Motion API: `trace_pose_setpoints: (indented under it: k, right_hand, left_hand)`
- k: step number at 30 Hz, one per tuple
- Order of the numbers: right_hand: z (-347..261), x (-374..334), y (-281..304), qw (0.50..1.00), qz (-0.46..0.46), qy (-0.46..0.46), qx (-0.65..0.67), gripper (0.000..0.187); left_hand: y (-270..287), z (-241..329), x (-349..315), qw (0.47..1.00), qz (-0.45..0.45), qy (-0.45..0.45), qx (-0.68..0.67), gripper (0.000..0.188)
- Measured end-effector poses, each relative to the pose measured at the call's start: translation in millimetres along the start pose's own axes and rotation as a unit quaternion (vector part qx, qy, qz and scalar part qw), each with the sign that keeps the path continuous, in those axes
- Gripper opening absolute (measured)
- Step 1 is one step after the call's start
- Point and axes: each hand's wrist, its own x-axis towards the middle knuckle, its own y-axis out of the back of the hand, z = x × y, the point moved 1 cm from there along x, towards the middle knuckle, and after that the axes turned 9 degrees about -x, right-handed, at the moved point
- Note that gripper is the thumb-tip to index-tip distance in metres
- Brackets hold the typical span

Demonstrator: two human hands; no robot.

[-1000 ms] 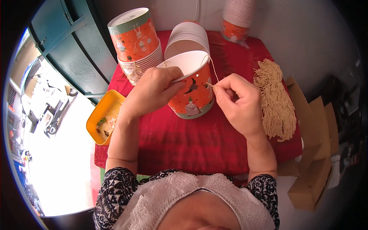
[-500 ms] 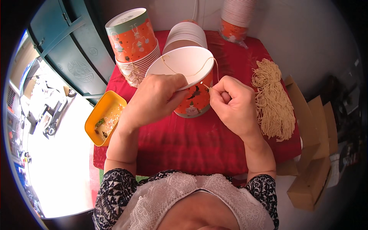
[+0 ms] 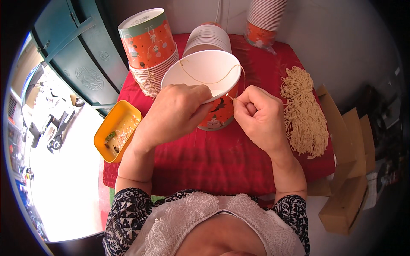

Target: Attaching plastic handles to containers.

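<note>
My left hand grips the near rim of an orange paper bucket, its fingers inside and thumb outside. The bucket is tilted, so its white inside faces me. A thin beige cord hangs across the inside from the far left wall and passes over the right side of the rim. Between thumb and forefinger, my right hand pinches the cord, whose tip is at a small hole below the rim. A bundle of beige cords lies right of my right hand.
Stacked paper buckets stand at the back left, with cord hanging on their rims. Another stack lies behind the held bucket. More buckets stand at the back right. A yellow tray holds small bits; cardboard boxes sit beside the red-covered table.
The bucket's rim has turned slightly to the right, toward my right hand. The cord's tip, apart from the hole before, now meets it. Both hands keep their grips.
</note>
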Motion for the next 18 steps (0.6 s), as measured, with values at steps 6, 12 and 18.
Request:
trace_pose_setpoints:
  k: [6, 12, 18]
  right_hand:
    - [1, -2, -2, 1.0, -0.003, -0.011, 0.005, 0.018]
    - [8, 0, -9, 1.0, 0.004, -0.027, -0.001, 0.014]
    - [26, 1, -31, 0.996, 0.021, -0.072, 0.041, 0.008]
  left_hand:
    - [-4, 1, 0, 1.0, 0.002, -0.01, 0.004, 0.008]
    - [-11, -2, 2, 0.999, 0.008, -0.033, 0.025, 0.011]
    - [-22, -6, 6, 0.987, 0.007, -0.07, 0.146, 0.01]
